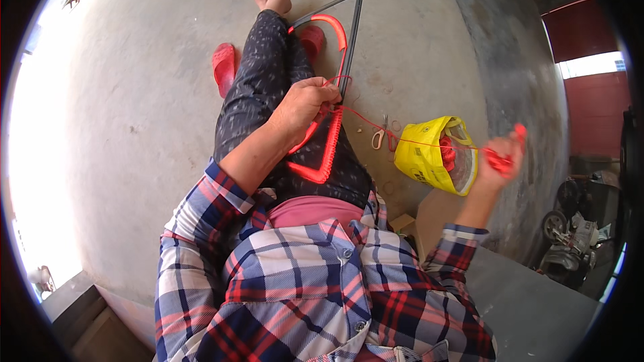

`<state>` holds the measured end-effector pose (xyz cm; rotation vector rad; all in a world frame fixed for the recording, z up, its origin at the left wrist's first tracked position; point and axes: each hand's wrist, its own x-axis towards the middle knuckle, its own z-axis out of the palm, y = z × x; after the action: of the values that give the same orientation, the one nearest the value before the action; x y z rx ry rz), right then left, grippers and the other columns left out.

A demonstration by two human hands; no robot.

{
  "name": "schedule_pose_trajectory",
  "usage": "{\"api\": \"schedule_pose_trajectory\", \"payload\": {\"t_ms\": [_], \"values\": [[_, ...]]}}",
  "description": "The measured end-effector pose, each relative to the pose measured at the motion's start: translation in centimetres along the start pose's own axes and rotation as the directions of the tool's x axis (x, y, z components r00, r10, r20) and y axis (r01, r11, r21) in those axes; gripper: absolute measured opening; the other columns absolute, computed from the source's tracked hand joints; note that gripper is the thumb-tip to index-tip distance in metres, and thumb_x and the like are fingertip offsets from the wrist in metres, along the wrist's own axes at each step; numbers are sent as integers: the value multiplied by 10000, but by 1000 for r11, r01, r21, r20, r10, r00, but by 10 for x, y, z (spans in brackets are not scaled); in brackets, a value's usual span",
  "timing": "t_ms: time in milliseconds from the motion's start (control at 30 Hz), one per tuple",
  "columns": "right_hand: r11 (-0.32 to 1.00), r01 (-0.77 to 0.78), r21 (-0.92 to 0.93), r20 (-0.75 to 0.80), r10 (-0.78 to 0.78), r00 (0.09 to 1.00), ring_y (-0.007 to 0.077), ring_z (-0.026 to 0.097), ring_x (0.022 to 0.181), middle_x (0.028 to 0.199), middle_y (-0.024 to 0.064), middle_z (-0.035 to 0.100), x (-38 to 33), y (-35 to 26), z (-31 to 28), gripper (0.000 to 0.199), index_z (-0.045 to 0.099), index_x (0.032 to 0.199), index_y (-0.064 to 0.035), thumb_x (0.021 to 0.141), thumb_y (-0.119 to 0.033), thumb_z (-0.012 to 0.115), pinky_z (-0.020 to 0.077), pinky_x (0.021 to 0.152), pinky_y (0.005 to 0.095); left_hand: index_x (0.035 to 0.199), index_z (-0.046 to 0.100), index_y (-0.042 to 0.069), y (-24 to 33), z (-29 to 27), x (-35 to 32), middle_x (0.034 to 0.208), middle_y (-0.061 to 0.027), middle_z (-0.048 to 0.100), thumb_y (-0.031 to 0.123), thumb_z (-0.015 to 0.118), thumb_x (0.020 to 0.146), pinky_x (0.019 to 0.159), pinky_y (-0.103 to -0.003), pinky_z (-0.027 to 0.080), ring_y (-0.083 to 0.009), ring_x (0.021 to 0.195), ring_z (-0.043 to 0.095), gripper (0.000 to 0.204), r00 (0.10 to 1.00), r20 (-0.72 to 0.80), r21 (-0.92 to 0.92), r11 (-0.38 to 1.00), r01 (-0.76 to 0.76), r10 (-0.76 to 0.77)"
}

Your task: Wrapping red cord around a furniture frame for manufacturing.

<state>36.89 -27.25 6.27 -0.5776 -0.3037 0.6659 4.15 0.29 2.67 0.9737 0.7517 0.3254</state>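
Across my lap and legs lies a black frame (357, 33) with straight sides and a curved inner piece. Red cord wrapping (330, 151) covers parts of it, in tight turns along the near side. My left hand (310, 104) is closed around the frame at its middle, where the wrapping meets bare black. From there a red cord (429, 143) runs taut to the right, passing above a yellow bag. Held out at the far right, my right hand (502, 155) is closed on a bunch of this cord, slightly blurred.
The yellow bag (417, 151) stands on the floor with red material (447, 154) inside. Beside it lie scissors (380, 135). Red slippers (225, 67) lie by my legs. A cardboard piece (439, 218) is near my right side, and a wheeled machine (573, 234) stands farther right.
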Motion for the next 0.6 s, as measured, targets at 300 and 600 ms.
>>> {"api": "schedule_pose_trajectory", "payload": {"t_ms": [300,600], "values": [[629,-587,-510,-154,605,782,103,506,521,659,2,542,-54,226,77,193,579,984,-36,876,-192,616,425,484,250,828,589,93,0,1,-4,790,13,592,168,576,883,634,-240,385,-80,713,507,94,998,-62,57,998,13,-9],[878,-177,-444,-18,189,982,117,380,446,546,-9,415,-39,98,78,136,473,801,-91,925,-146,477,327,501,279,869,576,73,-9,17,7,792,-15,586,168,535,887,672,-269,409,-118,728,531,105,969,-223,-200,978,62,-107]]}}
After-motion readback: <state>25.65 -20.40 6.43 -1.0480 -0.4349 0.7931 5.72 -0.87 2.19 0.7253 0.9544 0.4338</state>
